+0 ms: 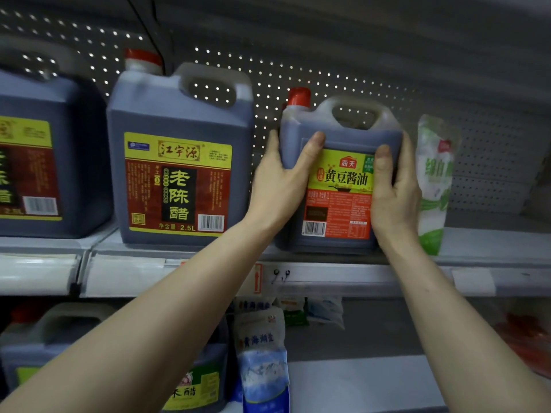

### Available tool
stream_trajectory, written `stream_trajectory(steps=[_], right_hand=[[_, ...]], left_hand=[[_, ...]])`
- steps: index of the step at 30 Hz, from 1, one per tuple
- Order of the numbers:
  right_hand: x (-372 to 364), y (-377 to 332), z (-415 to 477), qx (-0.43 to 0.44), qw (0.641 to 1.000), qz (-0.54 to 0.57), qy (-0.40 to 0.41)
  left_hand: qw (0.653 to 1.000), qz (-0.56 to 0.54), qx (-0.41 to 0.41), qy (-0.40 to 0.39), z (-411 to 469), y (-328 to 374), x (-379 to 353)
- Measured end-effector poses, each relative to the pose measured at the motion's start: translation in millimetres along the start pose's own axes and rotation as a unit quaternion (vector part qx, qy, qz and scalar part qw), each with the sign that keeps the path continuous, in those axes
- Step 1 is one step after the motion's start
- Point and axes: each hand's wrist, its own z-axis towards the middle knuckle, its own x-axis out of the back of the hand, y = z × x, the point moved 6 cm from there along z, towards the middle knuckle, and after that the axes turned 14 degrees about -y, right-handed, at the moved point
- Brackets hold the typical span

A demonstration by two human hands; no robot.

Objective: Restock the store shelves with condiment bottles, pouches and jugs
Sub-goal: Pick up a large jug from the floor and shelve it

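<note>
Both grips are closing on one item. The left hand (280, 177) is gripping the left side of the dark plastic soy-sauce jug with red cap and yellow-and-red label (343, 186), thumb lying across the front face and fingers wrapping round the side. The right hand (393, 189) is holding the jug's right side the same way, thumb pressing on the label's upper edge. The jug is standing upright at the front of the grey metal upper shelf (492, 242); whether its base is bearing fully cannot be told. It is sitting between the larger dark vinegar jug with yellow-and-red label (179, 162) on its left and the white-and-green soft pouch (435, 180) just beside the right hand's fingers.
</note>
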Motion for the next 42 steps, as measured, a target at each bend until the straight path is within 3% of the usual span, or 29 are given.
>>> stream_trajectory(steps=[4, 13, 22, 24, 26, 29, 31, 32, 37, 42], right_hand=[[-8, 5, 1, -0.038, 0.999, 0.009, -0.034], [-13, 5, 4, 0.007, 0.999, 0.049, 0.019], [-24, 3, -9, 0.002, 0.998, -0.059, -0.023], [-24, -3, -24, -0.013, 0.992, -0.117, -0.047], [-21, -14, -43, 0.011, 0.979, -0.192, -0.072], [-15, -29, -61, 0.080, 0.943, -0.302, -0.117], [-12, -31, -63, 0.076, 0.931, -0.327, -0.147], [-11, -31, -63, 0.063, 0.928, -0.329, -0.160], [-10, -32, -62, 0.051, 0.920, -0.349, -0.172], [-13, -36, -57, 0.050, 0.923, -0.341, -0.168]], left_hand=[[1.000, -0.014, 0.005, 0.010, 1, -5, 1], [1.000, 0.001, -0.001, 0.019, 5, -8, 2], [1.000, 0.001, -0.015, -0.003, -3, -10, 0], [0.997, 0.058, -0.036, -0.020, -12, -3, 0], [0.977, 0.200, -0.071, -0.035, -27, 7, -4], [0.879, 0.439, -0.168, -0.081, -52, 19, -19], [0.818, 0.525, -0.199, -0.121, -61, 19, -27], [0.805, 0.546, -0.190, -0.134, -62, 17, -27], [0.787, 0.577, -0.148, -0.161, -57, 15, -27], [0.809, 0.547, -0.143, -0.164, -55, 19, -23]])
